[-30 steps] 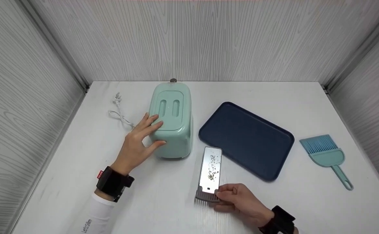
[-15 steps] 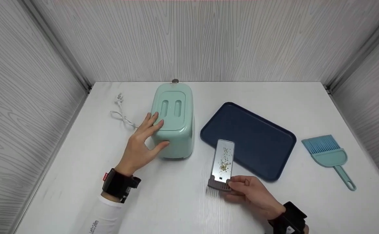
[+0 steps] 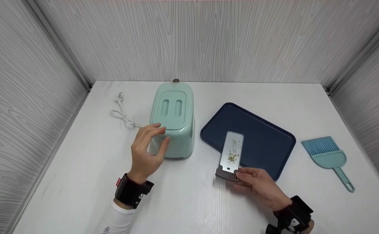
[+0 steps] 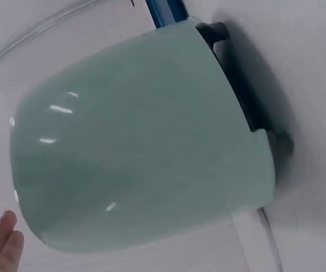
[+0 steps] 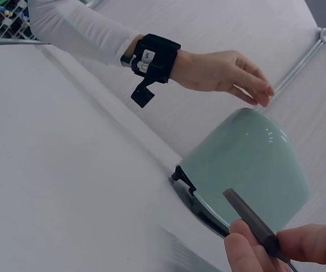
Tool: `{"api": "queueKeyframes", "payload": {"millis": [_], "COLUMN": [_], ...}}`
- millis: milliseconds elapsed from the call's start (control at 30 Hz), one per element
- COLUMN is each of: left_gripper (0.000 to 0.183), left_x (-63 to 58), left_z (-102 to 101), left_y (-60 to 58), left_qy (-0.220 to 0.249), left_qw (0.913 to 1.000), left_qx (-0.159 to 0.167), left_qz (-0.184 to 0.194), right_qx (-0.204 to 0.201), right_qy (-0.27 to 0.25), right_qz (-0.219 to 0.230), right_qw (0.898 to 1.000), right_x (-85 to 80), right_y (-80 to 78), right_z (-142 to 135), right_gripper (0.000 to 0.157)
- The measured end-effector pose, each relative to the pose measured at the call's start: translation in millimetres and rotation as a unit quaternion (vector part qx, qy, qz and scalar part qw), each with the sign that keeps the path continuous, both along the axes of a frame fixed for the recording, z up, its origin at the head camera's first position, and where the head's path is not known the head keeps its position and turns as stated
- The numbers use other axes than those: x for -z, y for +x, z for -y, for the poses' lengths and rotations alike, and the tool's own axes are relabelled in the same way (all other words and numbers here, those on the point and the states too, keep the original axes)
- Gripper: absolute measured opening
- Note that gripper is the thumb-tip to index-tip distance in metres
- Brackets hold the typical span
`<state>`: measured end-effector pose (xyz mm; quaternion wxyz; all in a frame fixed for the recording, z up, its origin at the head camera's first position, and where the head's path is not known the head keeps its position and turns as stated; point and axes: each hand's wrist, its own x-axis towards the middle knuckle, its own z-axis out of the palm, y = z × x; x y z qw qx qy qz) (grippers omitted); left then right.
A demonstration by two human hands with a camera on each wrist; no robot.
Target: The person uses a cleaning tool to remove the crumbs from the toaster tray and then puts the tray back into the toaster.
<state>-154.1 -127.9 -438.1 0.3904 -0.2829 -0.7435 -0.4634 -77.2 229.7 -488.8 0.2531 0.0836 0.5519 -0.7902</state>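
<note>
A mint-green toaster point(image 3: 171, 112) with a lid on top stands left of the table's middle. Over its near end is my left hand point(image 3: 146, 156), fingers loosely bent with nothing between them. The right wrist view shows this hand point(image 5: 222, 73) just above the toaster point(image 5: 248, 164). My right hand point(image 3: 262, 187) pinches the dark grey end of a crumb tray point(image 3: 233, 149) between thumb and fingers. Brownish crumbs lie scattered on its shiny metal surface. In the head view the crumb tray overlaps the left part of a navy serving tray point(image 3: 261, 139).
A teal hand brush point(image 3: 329, 157) lies at the right, bristles toward the back. The toaster's white cord and plug point(image 3: 121, 110) rest on its left. Grey wood-grain panels point(image 3: 205, 39) enclose the white table point(image 3: 79, 175) at the back and sides.
My right hand has carried the crumb tray right and toward the back, over the navy tray's edge. My left hand has drawn its spread fingers together and come off the toaster's lid.
</note>
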Motion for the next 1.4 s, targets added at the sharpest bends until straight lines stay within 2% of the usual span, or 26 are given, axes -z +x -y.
{"api": "queueKeyframes", "payload": {"millis": [67,167,267,400,467,567,667,767,900,1033,1267,1400], "left_gripper": [0.026,0.024,0.024,0.026,0.025,0.02,0.016,0.015,0.016,0.018,0.026,0.029], "left_x": [-2.3,-2.6,2.2,14.5,20.7,28.8,35.2,40.1,44.5,49.0,54.1,54.3], "left_z": [-7,-18,-28,-43,-51,-62,-73,-83,-94,-105,-121,-127], "left_y": [4.3,9.5,11.4,10.1,9.3,9.1,8.7,7.7,6.9,6.3,5.6,4.4], "left_qy": [0.024,0.033,0.016,-0.017,-0.029,-0.04,-0.04,-0.027,-0.019,-0.018,-0.023,-0.02], "left_qw": [0.9994,0.9983,0.9976,0.9957,0.9946,0.9938,0.9915,0.9873,0.9771,0.9619,0.9279,0.9107], "left_qx": [0.014,0.04,0.06,0.087,0.099,0.096,0.087,0.093,0.11,0.116,0.135,0.132], "left_qz": [-0.021,-0.029,-0.032,-0.029,-0.01,0.037,0.088,0.126,0.182,0.247,0.347,0.391], "right_qx": [0.003,0.009,0.013,0.02,0.024,0.029,0.032,0.033,0.034,0.033,0.03,0.025], "right_qy": [0.0,0.013,0.028,0.032,0.031,0.027,0.025,0.025,0.025,0.03,0.042,0.044], "right_qz": [-0.001,-0.005,-0.011,-0.015,-0.015,-0.015,-0.014,-0.016,-0.02,-0.023,-0.028,-0.03], "right_qw": [1.0,1.0,0.999,0.999,0.999,0.999,0.999,0.999,0.999,0.999,0.998,0.998], "right_x": [-1.3,-3.1,-4.2,-4.7,-5.1,-5.3,-6.0,-7.1,-8.4,-9.1,-8.0,-7.4], "right_y": [-2.2,-5.6,-8.9,-12.9,-14.4,-16.6,-18.6,-20.4,-23.2,-26.1,-31.2,-33.8], "right_z": [-2,-4,-6,-9,-10,-11,-11,-12,-13,-14,-14,-14], "right_gripper": [0.04,0.047,0.049,0.048,0.048,0.047,0.048,0.048,0.046,0.047,0.054,0.057]}}
